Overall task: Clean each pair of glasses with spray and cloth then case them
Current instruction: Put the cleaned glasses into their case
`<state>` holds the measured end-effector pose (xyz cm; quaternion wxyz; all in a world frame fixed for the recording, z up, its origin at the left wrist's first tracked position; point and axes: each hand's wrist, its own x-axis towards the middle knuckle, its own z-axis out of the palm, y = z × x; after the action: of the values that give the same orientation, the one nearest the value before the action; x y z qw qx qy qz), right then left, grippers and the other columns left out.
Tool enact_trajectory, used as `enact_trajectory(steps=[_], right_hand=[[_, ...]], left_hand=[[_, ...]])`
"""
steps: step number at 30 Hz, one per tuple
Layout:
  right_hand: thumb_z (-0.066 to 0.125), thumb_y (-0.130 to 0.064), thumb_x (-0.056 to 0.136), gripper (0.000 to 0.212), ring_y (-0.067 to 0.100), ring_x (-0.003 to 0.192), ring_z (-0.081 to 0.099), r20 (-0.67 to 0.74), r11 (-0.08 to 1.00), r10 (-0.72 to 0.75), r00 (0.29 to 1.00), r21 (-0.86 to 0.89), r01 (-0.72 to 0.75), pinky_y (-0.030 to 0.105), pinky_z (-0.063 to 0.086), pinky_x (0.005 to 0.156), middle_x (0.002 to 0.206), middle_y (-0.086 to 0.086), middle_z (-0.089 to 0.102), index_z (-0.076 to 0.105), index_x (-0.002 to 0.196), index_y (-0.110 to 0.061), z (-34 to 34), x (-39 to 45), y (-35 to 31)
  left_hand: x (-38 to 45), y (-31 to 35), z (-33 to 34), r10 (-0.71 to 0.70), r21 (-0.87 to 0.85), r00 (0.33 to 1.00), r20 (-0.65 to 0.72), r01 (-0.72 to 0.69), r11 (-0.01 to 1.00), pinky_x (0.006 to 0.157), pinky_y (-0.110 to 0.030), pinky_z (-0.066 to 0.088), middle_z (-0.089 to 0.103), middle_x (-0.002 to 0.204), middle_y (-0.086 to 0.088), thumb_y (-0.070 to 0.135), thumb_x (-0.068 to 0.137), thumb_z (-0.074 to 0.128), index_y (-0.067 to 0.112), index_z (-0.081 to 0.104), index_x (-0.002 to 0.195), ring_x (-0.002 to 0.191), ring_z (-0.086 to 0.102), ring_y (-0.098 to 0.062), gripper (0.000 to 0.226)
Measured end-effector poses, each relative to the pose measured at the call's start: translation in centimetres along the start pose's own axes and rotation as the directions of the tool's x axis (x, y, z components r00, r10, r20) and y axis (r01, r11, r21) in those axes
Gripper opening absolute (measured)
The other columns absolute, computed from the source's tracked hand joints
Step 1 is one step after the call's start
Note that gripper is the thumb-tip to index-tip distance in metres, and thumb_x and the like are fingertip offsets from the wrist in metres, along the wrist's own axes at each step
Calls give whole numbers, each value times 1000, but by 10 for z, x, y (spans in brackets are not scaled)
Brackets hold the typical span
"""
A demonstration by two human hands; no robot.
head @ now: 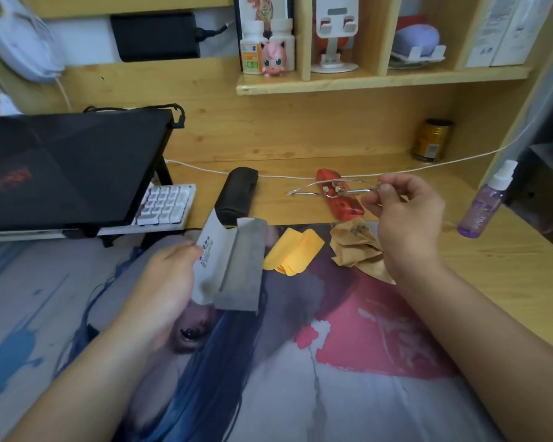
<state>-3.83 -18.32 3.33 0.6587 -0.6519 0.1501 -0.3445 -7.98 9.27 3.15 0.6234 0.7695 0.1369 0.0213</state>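
The right hand pinched thin-framed glasses aloft while the left hand gripped an open grey case (mouth turned toward them), likely ready for casing.

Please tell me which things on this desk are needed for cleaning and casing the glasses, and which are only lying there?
For the job: glasses in right hand; grey cloth in left hand; spray; black case; red case; yellow cloth; tan cloth.

Lying about: laptop; keyboard; can; pink toy; pill bottles.
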Motion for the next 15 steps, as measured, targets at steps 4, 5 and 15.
enact_trajectory(steps=[4, 5, 15], right_hand=[[50, -1, 102, 19, 4, 63, 66, -15, 1000, 15, 1000, 12, -14, 28, 61, 77, 71, -8, 62, 65, 97, -11, -4, 0, -4], [50, 0, 102, 19, 5, 63, 65, -20, 1000, 20, 1000, 12, -19, 27, 61, 76, 73, -6, 61, 65, 97, -10, -6, 1, -6], [52, 1, 100, 16, 12, 56, 65, 65, 957, 290, 955, 7, -291, 29, 62, 66, 69, 9, 62, 65, 94, -7, -64, -15, -11]], left_hand=[[-1, -3, 1, 279, 446, 958, 66, -278, 851, 67, -29, 48, 71, 117, 4, 17, 107, 38, 49, 42, 148, 74, 60, -12, 52], [-2, -2, 0, 310, 541, 946, 98, -312, 781, 58, -33, 49, 72, 107, -2, 16, 107, 36, 54, 40, 148, 63, 58, -16, 56], [4, 10, 7, 415, 916, 875, 248, -352, 194, 99, -47, 41, 44, 146, -9, 13, 95, 52, 22, 55, 142, 130, 36, -36, 48]])
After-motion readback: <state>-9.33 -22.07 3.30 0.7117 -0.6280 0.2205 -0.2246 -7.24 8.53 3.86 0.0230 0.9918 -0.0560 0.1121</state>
